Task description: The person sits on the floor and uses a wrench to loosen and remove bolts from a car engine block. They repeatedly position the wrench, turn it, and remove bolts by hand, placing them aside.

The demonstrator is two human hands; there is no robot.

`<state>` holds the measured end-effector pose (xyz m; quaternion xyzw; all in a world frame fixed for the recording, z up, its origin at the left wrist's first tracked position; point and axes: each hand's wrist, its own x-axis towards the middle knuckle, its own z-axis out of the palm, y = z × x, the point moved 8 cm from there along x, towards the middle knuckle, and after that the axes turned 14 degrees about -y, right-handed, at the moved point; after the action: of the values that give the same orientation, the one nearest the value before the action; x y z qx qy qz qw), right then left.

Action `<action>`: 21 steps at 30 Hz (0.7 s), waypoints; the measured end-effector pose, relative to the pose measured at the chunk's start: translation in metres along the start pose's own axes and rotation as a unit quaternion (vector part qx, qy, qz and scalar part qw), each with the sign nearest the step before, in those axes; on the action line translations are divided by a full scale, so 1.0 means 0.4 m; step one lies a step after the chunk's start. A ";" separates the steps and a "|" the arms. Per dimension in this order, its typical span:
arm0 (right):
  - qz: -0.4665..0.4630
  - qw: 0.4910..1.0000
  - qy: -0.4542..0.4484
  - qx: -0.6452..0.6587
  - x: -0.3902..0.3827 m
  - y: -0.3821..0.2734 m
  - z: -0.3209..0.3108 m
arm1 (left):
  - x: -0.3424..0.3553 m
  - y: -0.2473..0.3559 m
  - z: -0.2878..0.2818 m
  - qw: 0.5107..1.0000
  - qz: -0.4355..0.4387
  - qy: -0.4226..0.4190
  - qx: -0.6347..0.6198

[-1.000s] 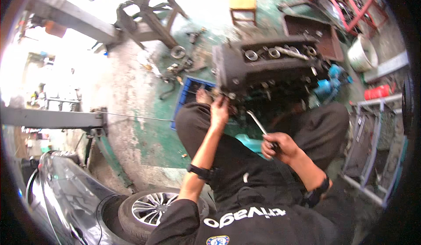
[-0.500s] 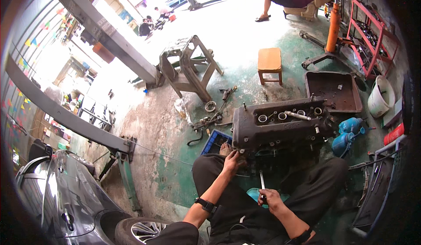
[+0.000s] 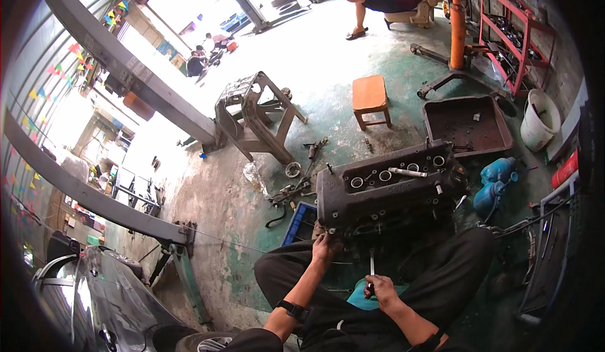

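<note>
A metal tool (image 3: 372,262) gripped in the right hand (image 3: 382,290), near a dark engine (image 3: 391,201)

From the left we first see a glossy grey car (image 3: 94,289), cut off by the lower edge, and above it a long grey beam (image 3: 126,62) running down at a slant. Farther along we find a dark grey stand (image 3: 242,94) on splayed legs, then a blue crate (image 3: 293,221) just beside the engine's left end. The left hand (image 3: 322,249) is at the engine's near left corner; its fingers are bent and close together, and we cannot tell whether they are clamped on anything. A teal item (image 3: 360,297) shows beside the right hand, whose fingers are wrapped round the tool's handle. The tool's bright shaft points toward the engine; whether its tip touches, we cannot tell. The engine sits in front of both hands, a pale rod (image 3: 408,172) resting on its top. Beyond it we see an orange stool (image 3: 370,94). Toward the right we find a brown tray (image 3: 441,116), two blue jugs (image 3: 498,170), a white bucket (image 3: 535,135) and a red cylinder (image 3: 565,169).
</note>
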<state>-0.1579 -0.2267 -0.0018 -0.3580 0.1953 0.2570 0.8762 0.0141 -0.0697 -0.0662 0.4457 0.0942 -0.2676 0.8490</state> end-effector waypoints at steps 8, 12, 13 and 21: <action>0.005 0.999 0.026 0.030 -0.001 0.019 -0.013 | -0.036 0.032 0.054 0.997 0.005 0.023 0.068; -0.004 0.999 0.031 0.025 0.001 0.017 -0.020 | -0.025 0.031 0.041 0.995 -0.034 0.043 0.079; -0.012 0.999 0.029 0.025 0.002 0.015 -0.020 | -0.020 0.026 0.035 0.995 -0.047 0.047 0.073; -0.017 0.999 0.033 0.025 0.006 0.014 -0.031 | 0.003 0.008 0.035 1.000 -0.025 -0.013 -0.006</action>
<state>-0.1614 -0.2316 -0.0144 -0.3479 0.2238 0.2252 0.8822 0.0157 -0.0799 -0.0561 0.4347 0.0957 -0.2939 0.8459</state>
